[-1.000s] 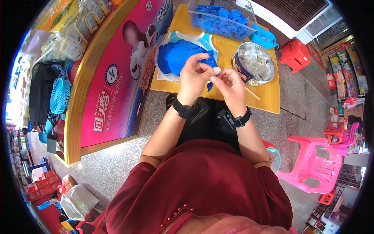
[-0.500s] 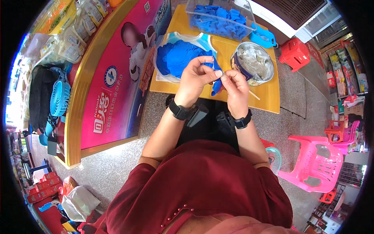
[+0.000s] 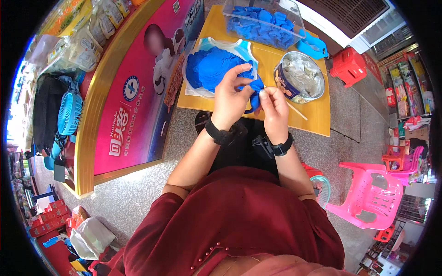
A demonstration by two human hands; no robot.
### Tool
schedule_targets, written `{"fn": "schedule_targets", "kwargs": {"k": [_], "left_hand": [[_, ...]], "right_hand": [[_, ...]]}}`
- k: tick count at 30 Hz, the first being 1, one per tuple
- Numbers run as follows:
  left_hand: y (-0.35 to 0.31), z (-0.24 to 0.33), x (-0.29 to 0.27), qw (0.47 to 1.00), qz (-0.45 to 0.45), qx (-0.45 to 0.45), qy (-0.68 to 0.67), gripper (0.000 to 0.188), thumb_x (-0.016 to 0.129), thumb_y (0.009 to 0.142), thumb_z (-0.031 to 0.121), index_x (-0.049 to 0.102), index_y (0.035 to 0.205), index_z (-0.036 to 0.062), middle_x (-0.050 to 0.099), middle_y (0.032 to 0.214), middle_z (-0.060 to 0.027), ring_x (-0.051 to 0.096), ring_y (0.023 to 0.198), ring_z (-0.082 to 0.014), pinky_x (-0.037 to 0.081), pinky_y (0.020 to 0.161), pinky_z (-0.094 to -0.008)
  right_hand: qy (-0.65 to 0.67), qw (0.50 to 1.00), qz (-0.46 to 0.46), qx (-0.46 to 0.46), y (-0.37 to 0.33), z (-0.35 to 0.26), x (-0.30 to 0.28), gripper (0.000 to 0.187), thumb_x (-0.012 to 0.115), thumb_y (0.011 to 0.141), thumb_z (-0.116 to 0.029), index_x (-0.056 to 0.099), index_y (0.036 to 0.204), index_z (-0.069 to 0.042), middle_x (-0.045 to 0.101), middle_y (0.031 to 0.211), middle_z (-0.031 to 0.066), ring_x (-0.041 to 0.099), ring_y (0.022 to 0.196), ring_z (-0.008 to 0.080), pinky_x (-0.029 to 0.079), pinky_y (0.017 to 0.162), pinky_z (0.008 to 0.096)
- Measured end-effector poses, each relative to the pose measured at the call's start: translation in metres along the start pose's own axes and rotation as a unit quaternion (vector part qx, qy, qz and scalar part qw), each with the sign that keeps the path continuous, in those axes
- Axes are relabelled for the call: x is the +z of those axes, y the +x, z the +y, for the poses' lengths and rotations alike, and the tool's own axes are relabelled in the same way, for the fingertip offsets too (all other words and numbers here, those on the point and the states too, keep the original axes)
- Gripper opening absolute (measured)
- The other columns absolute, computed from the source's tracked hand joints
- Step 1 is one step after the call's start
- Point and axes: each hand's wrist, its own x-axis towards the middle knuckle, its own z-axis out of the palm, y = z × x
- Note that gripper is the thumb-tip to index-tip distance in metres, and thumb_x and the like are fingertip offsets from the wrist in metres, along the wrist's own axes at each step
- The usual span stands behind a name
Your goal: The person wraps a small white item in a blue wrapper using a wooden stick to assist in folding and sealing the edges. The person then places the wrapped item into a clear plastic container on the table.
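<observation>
A thin, crumpled blue piece (image 3: 254, 87), cloth-like in look, is held up between my hands over the near side of the small yellow table (image 3: 207, 104). My left hand (image 3: 233, 95) has it between thumb and fingers. My right hand (image 3: 275, 106) pinches its right edge between thumb and index finger. Some of the piece hangs below, partly hidden by the fingers. Just beyond my left hand, a heap of similar blue pieces (image 3: 214, 68) lies on a white, light-blue-trimmed vest-shaped sheet (image 3: 246, 46).
Right of my hands stands a round tin (image 3: 287, 88) with crumpled translucent material inside; a thin stick (image 3: 298, 112) lies before it. Behind are a clear bin (image 3: 224, 19) of blue pieces and a blue plastic holder (image 3: 311, 45). A pink counter (image 3: 133, 92) rises left; a pink chair (image 3: 368, 195) stands right.
The blue piece has been turned and bunched higher between my fingers. My right hand has shifted slightly down and left, and my left wrist has rolled a little.
</observation>
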Motion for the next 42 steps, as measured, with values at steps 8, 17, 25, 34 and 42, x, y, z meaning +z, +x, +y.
{"fn": "schedule_targets", "kwargs": {"k": [8, 17, 25, 34, 42], "left_hand": [[0.005, -0.016, -0.003, 0.948, -0.012, -0.136, -0.287, 0.035, 0.058, 0.083, -0.005, 0.056, 0.117, 0.0016, 0.060, 0.089, -0.0014, 0.057, 0.077, -0.0096, 0.044, 0.068, -0.0211], [0.004, -0.008, -0.003, 0.911, -0.059, -0.191, -0.360, 0.028, 0.055, 0.091, 0.010, 0.056, 0.118, 0.0020, 0.062, 0.102, -0.0030, 0.057, 0.090, -0.0127, 0.044, 0.080, -0.0259], [0.001, -0.002, 0.002, 0.960, -0.044, -0.150, -0.231, 0.033, 0.062, 0.093, 0.017, 0.055, 0.123, 0.0043, 0.061, 0.105, -0.0018, 0.055, 0.095, -0.0109, 0.042, 0.087, -0.0262], [-0.004, -0.011, 0.012, 0.992, -0.074, -0.074, -0.064, 0.039, 0.065, 0.093, 0.019, 0.051, 0.125, 0.0026, 0.057, 0.103, -0.0032, 0.054, 0.090, -0.0101, 0.045, 0.083, -0.0252], [-0.004, -0.019, 0.015, 0.995, -0.062, 0.037, 0.064, 0.033, 0.064, 0.093, 0.015, 0.055, 0.122, 0.0019, 0.060, 0.102, -0.0041, 0.056, 0.091, -0.0096, 0.046, 0.080, -0.0235]], "right_hand": [[-0.159, 0.984, 0.041, -0.070, 0.012, -0.001, 0.002, 0.009, 0.058, 0.095, -0.009, 0.056, 0.090, -0.002, 0.054, 0.074, -0.0018, 0.047, 0.067, 0.0041, 0.040, 0.059, 0.0215], [-0.057, 0.998, -0.006, -0.004, 0.007, 0.006, 0.002, 0.003, 0.059, 0.092, -0.003, 0.056, 0.092, -0.002, 0.055, 0.079, -0.0017, 0.051, 0.069, 0.0045, 0.042, 0.059, 0.0212], [-0.074, 0.994, 0.015, -0.075, 0.005, 0.006, -0.007, 0.010, 0.064, 0.088, -0.001, 0.062, 0.097, 0.001, 0.059, 0.087, 0.0012, 0.055, 0.072, 0.0048, 0.045, 0.063, 0.0196], [-0.021, 0.999, -0.003, 0.036, 0.008, 0.006, -0.009, 0.006, 0.064, 0.090, -0.004, 0.060, 0.094, -0.001, 0.058, 0.078, -0.0029, 0.053, 0.069, 0.0033, 0.043, 0.060, 0.0194], [-0.015, 0.999, 0.018, 0.029, 0.011, 0.006, -0.013, 0.009, 0.062, 0.091, -0.006, 0.061, 0.098, -0.001, 0.062, 0.086, -0.0005, 0.055, 0.073, 0.0039, 0.045, 0.065, 0.0210]]}}
